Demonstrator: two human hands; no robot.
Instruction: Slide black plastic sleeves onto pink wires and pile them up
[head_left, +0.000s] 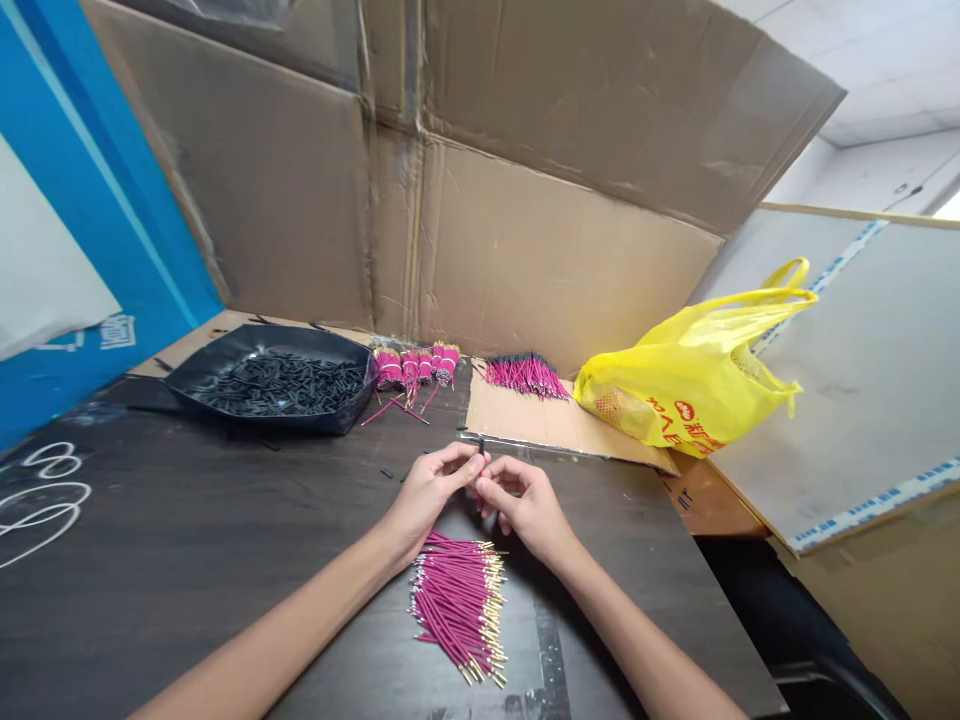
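Note:
My left hand (435, 488) and my right hand (523, 500) meet above the dark table, fingertips pinched together. Between them they hold one thin pink wire with a small black sleeve (481, 445) sticking up from the pinch. Just below my hands lies a loose pile of pink wires with bare metal tips (459, 602). A black tray (225, 352) heaped with short black sleeves stands at the back left.
Tied bundles of pink wires (417, 367) sit beside the tray, and more pink wires (523, 376) lie on a cardboard sheet (555, 425). A yellow plastic bag (697, 385) rests at the right. Cardboard walls stand behind. The table's edge (720, 590) drops off on the right.

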